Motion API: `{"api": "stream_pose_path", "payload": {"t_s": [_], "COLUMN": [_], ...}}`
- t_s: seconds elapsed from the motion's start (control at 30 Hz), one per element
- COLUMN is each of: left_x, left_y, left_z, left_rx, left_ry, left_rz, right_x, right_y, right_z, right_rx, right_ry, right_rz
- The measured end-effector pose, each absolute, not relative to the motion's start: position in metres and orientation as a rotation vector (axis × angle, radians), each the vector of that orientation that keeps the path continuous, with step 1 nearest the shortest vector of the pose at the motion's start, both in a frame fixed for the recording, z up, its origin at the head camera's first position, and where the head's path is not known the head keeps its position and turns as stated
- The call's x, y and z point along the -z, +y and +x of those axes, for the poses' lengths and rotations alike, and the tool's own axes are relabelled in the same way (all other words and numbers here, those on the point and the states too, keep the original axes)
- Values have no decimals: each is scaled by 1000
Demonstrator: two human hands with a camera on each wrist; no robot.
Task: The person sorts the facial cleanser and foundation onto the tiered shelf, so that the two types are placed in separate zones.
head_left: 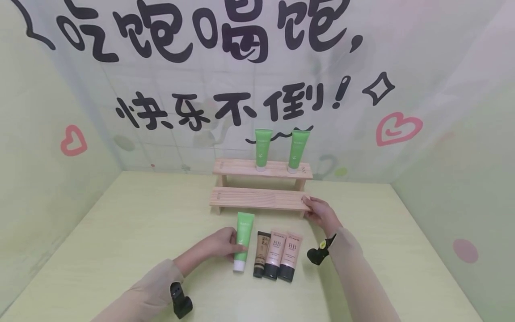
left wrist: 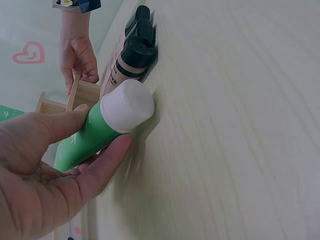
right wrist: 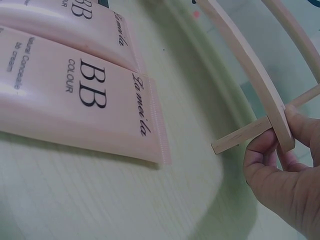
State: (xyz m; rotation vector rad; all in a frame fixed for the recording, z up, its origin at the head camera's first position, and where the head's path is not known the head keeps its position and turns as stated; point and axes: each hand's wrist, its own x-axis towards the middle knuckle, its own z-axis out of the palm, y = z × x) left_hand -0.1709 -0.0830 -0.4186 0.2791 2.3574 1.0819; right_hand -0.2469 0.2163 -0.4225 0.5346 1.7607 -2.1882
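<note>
My left hand (head_left: 222, 243) grips a green squeeze tube with a white cap (head_left: 243, 235), thumb on one side and fingers on the other. The left wrist view has the tube's white cap (left wrist: 129, 106) close up, near the tabletop. At the right end of a two-step wooden display rack (head_left: 257, 198), my right hand (head_left: 322, 214) pinches the lower board between thumb and fingers. In the right wrist view the thumb lies on top of that board (right wrist: 255, 70), with fingers curled beneath. Two more green tubes (head_left: 262, 150) stand cap-down on the upper step.
Right of the held tube lie a tan tube with a black cap (head_left: 261, 255) and two pink BB cream tubes (head_left: 275, 255), side by side on the pale table (head_left: 161, 197). A printed wall (head_left: 225, 71) rises behind the rack, with side walls left and right.
</note>
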Motion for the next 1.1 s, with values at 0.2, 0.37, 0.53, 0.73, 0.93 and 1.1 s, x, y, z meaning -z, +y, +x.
{"api": "stream_pose_path", "payload": {"t_s": [0.2,0.37,0.53,0.73,0.93,1.1], "left_x": [414,412,410,410,407,401], "left_y": [-82,-83,-85,-86,-86,-87], "left_z": [-174,-176,-178,-183,-189,-192], "left_rx": [-1084,-1104,-1131,-1155,-1174,-1161], "left_ry": [2369,2372,2376,2381,2391,2424], "left_rz": [260,248,231,216,206,211], "right_x": [419,417,416,419,421,424], "right_y": [217,219,219,219,218,219], "right_z": [-246,-246,-245,-246,-246,-247], "right_rx": [2183,2179,2176,2165,2192,2191], "right_ry": [1761,1756,1747,1761,1748,1752], "right_rz": [528,538,560,563,532,539]}}
